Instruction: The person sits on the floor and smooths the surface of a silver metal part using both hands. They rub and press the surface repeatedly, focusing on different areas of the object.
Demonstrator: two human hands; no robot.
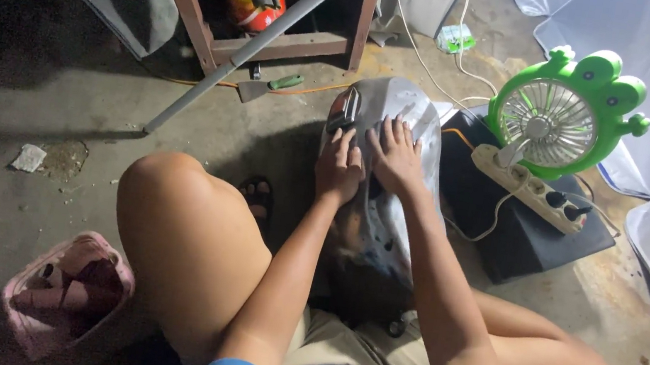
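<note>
Head view, nearest us: our bare knees and khaki shorts fill the lower frame; between them stands a curved silver-grey panel [376,206], its lower end dark and propped against our lap
Left hand [339,168]: curled and pressing on the panel just below a small dark block [343,110] that stands at its fingertips; we cannot tell whether the fingers grip that block or only push against it
Right hand [395,157]: flat and spread, fingers splayed on the panel's upper face, touching the left hand at the thumb side; it holds nothing
Step in hand: we judge it to be rubbing or smoothing the panel surface, the right hand steadying while the left works
Next move calls for: firm bracing by the knees and even pressure, since the panel is rounded and could rock
Right of the right hand: a green frog-shaped fan [564,114] and a white power strip [529,187] on a dark block, near but apart
Beyond the left hand: a scraper with a green handle [271,86] and a grey pipe [260,36] on the concrete
Left of our knee: a pink basket [64,290], well apart
</note>
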